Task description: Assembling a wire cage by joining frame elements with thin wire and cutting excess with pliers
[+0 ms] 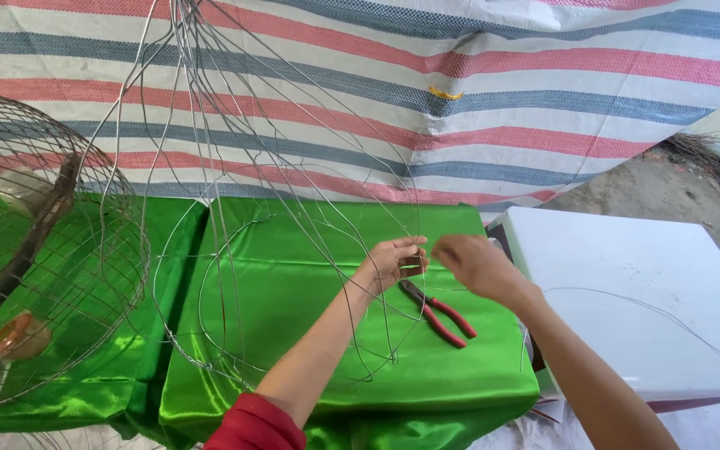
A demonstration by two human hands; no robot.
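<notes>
A loose frame of thin grey wire (235,192) rises from a table under shiny green cloth (293,283), with hoops near the base and long ribs bending upward. My left hand (392,262) pinches one wire rib at the frame's right side. My right hand (477,265) is just to the right of it, fingers curled, apparently on the same wire or a thin strand; the blur hides the grip. Red-handled pliers (439,312) lie on the cloth just below both hands.
A finished round wire cage (35,250) with a wooden perch and small cups stands at the left. A white board (635,300) with a loose wire on it lies at the right. A striped tarpaulin (477,100) covers the ground behind.
</notes>
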